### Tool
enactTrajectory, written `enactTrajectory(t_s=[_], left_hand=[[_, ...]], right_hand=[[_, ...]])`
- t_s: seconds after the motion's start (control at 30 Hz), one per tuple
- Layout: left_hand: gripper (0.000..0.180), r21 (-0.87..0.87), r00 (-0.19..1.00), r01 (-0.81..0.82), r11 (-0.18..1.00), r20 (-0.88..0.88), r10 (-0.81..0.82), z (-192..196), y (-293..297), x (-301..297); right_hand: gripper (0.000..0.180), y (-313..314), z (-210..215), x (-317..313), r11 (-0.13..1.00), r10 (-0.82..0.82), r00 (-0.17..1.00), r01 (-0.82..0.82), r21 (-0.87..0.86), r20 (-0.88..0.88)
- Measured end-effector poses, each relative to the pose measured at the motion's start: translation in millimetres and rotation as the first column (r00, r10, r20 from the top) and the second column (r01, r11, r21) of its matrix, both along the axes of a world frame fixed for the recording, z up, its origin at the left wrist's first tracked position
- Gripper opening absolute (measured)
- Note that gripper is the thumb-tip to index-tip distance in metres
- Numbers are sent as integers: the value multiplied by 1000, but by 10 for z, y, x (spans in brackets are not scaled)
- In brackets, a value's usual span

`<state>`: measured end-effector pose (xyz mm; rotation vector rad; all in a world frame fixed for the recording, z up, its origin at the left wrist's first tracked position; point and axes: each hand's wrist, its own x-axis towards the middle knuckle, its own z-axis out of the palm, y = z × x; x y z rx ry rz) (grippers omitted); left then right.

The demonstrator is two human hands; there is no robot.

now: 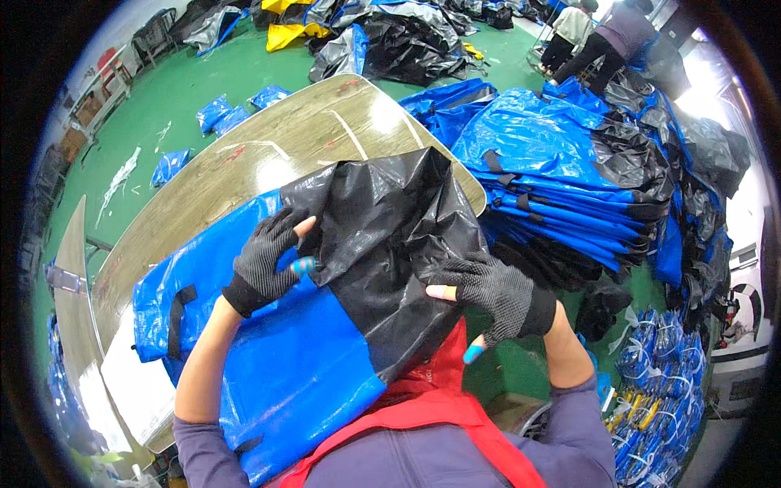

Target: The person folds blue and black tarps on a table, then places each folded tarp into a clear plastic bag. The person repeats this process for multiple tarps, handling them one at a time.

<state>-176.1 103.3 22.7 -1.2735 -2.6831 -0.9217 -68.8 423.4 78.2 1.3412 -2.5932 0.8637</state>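
Note:
A folded blue and black tarpaulin bag point(301, 358) with short black straps lies before me, partly on the table and hanging over its near edge. My left hand point(268, 259), in a dark striped glove with bare fingertips, rests on it where blue meets black, fingers apart. Blue tape wraps its thumb. My right hand point(495, 299), gloved alike and also taped blue at the thumb, lies over the black part's right edge with fingers stretched out and thumb apart. The black part is wrinkled and raised at the far side.
The wood-patterned table point(220, 175) has rounded corners. At right stands a tall stack of blue and black bags point(553, 163). Tied bundles point(659, 358) sit lower right. Small blue packets point(220, 114) and heaped sheeting point(407, 45) lie on the green floor. Two people point(602, 37) stand far right.

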Motion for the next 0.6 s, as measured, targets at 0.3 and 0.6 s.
enactTrajectory(t_s=[0.3, 0.6], left_hand=[[70, -35, 865, 467, 884, -192, -464, -1139, 1453, -145], [49, -29, 891, 187, 982, -415, -182, -489, 1161, -341]], right_hand=[[11, -72, -701, -228, 966, -179, 951, 219, 140, -253], [29, 15, -521, -1090, 920, -336, 854, 388, 55, -396]])
